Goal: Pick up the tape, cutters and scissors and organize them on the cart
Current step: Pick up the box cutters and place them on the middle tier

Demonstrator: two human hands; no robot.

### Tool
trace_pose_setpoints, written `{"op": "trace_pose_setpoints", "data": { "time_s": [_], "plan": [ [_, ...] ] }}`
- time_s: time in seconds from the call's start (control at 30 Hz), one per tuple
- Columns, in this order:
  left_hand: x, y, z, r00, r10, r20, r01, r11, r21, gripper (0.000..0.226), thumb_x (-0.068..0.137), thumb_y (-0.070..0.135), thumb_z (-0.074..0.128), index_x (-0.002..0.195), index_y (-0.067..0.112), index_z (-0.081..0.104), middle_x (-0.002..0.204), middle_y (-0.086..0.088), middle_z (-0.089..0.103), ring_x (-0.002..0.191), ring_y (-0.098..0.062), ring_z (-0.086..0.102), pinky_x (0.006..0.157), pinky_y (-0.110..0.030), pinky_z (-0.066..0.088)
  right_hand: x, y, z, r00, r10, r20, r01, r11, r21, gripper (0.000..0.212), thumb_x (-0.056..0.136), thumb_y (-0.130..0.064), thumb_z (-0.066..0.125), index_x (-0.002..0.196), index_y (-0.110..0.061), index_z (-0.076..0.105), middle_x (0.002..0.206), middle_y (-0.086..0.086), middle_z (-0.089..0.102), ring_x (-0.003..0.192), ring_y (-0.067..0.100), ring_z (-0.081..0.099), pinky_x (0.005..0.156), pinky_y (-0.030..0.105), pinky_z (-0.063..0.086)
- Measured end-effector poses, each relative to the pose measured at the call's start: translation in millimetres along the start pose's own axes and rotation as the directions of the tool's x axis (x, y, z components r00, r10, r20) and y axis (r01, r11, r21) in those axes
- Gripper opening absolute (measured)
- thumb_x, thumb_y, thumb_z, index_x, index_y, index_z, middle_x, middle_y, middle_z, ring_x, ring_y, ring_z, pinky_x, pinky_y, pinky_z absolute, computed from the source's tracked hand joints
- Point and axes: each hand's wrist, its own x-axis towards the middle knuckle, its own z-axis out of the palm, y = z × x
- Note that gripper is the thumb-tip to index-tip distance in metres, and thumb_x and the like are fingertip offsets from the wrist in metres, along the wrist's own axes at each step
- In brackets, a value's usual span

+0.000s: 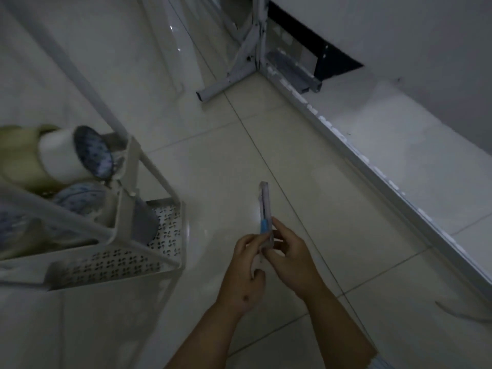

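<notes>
Dim shot, tiled floor (207, 161) fills most of the view. White metal frame (247, 54) with a floor bar stands at the top centre against a pale wall (399, 35); a raised ledge (399, 166) runs diagonally down the right side.

Cart (149, 166), left side, white, perforated trays. Upper tray holds rolls of tape: a white roll (64, 155) lying on its side with its bluish patterned end facing out, an olive-tan roll (18, 158) behind it, touching. Just below, another roll (80, 201) with the same bluish face, and a blurred one at the far left edge — can't tell what exactly. Lower tray (165, 227) shows bare perforated bottom at its right corner; a grey shape sits in it, too dark to identify.

Cutter (265, 209), pale body with blue slider, held upright over the floor, right of the cart, apart from it. Left hand (246, 270) has fingers curled round its lower end. Right hand (288, 254) pinches the body near the slider with thumb and fingertips.
</notes>
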Motion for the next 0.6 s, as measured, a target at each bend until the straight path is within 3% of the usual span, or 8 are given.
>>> {"op": "trace_pose_setpoints", "data": {
  "time_s": [0.13,0.23,0.3,0.47,0.6],
  "plan": [
    [-26,37,-31,0.997,0.042,-0.071,-0.045,0.998,-0.040,0.061,0.087,-0.008,0.043,0.110,0.047,0.049,0.115,0.013,0.043,0.099,-0.001,0.056,0.084,-0.004,0.041,-32,-44,14,0.997,-0.073,-0.008,0.074,0.995,0.059,0.054,0.086,0.002,0.056,0.130,-0.026,0.045,0.119,-0.005,0.060,0.099,0.010,0.064,0.086,0.024,0.055],
    [-51,65,-53,0.986,0.087,-0.144,-0.095,0.994,-0.055,0.046,0.092,0.008,0.047,0.104,0.052,0.051,0.111,0.013,0.046,0.092,0.005,0.058,0.076,-0.003,0.043,-62,-77,28,0.984,-0.180,-0.005,0.180,0.980,0.089,0.053,0.086,-0.001,0.057,0.114,-0.045,0.049,0.109,-0.016,0.061,0.097,0.012,0.065,0.086,0.026,0.055],
    [-69,79,-66,0.972,0.114,-0.204,-0.126,0.991,-0.047,0.046,0.092,0.010,0.048,0.111,0.052,0.045,0.115,0.011,0.047,0.093,0.007,0.057,0.077,-0.003,0.044,-82,-98,36,0.973,-0.231,-0.010,0.230,0.968,0.099,0.054,0.085,-0.001,0.059,0.110,-0.047,0.051,0.101,-0.012,0.065,0.093,0.013,0.066,0.083,0.027,0.056],
    [-116,110,-95,0.939,0.169,-0.300,-0.194,0.979,-0.058,0.049,0.089,0.009,0.053,0.124,0.039,0.036,0.116,0.017,0.048,0.093,0.016,0.054,0.074,0.000,0.043,-128,-147,55,0.953,-0.304,0.011,0.299,0.943,0.144,0.044,0.082,-0.002,0.062,0.112,-0.034,0.057,0.095,-0.001,0.062,0.090,0.024,0.066,0.079,0.032,0.058],
    [-155,136,-124,0.891,0.265,-0.368,-0.282,0.959,0.006,0.050,0.087,0.008,0.056,0.113,0.048,0.040,0.116,0.005,0.055,0.097,0.008,0.057,0.079,-0.005,0.046,-163,-181,73,0.935,-0.351,0.049,0.340,0.927,0.156,0.048,0.082,0.001,0.061,0.124,-0.023,0.052,0.098,0.006,0.059,0.090,0.027,0.065,0.079,0.038,0.059]
  ]
}}
